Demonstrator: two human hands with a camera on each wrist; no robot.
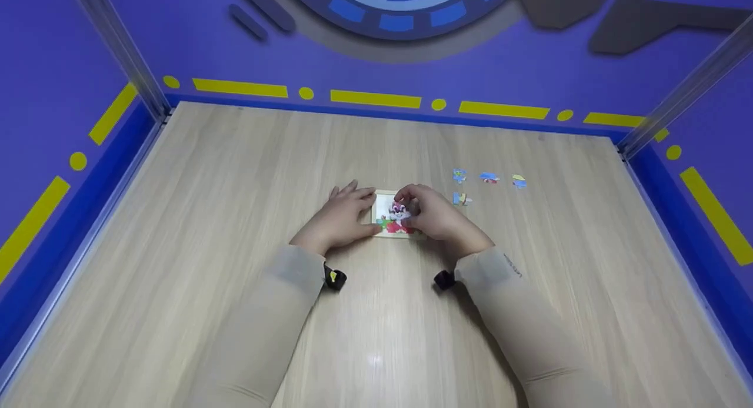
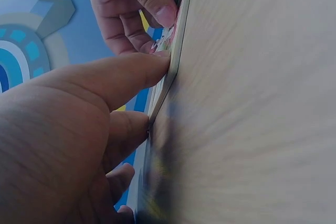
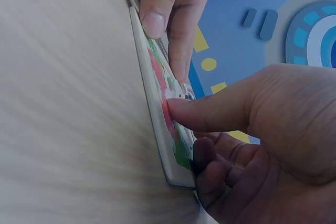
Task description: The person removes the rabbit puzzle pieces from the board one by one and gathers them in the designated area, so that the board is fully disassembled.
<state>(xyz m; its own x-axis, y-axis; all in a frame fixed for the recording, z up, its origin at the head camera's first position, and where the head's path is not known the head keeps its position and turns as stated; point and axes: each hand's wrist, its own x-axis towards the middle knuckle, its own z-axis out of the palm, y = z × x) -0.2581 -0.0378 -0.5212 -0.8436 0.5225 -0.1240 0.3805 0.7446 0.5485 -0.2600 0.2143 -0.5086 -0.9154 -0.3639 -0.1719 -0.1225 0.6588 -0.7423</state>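
Note:
A small jigsaw puzzle board (image 1: 395, 237) with a pale wooden rim lies on the table between both hands, partly filled with a rabbit picture in red, white and green. At its left side rests my left hand (image 1: 341, 217), fingers fairly straight. Its thumb presses the near left corner, while the index fingertip meets the left edge. My right hand (image 1: 438, 217) is curled over the board's right part. Thumb and index finger pinch a puzzle piece (image 1: 398, 208) showing the rabbit's face, low over the picture. The right wrist view shows the right thumb (image 3: 191, 114) against the picture's red area.
Several loose puzzle pieces lie beyond the right hand: a blue one (image 1: 459, 175), a blue and red one (image 1: 489, 177), a yellow and blue one (image 1: 519, 181) and another (image 1: 462, 199) nearer. Purple panels (image 1: 412, 73) border the wooden table (image 1: 376, 314).

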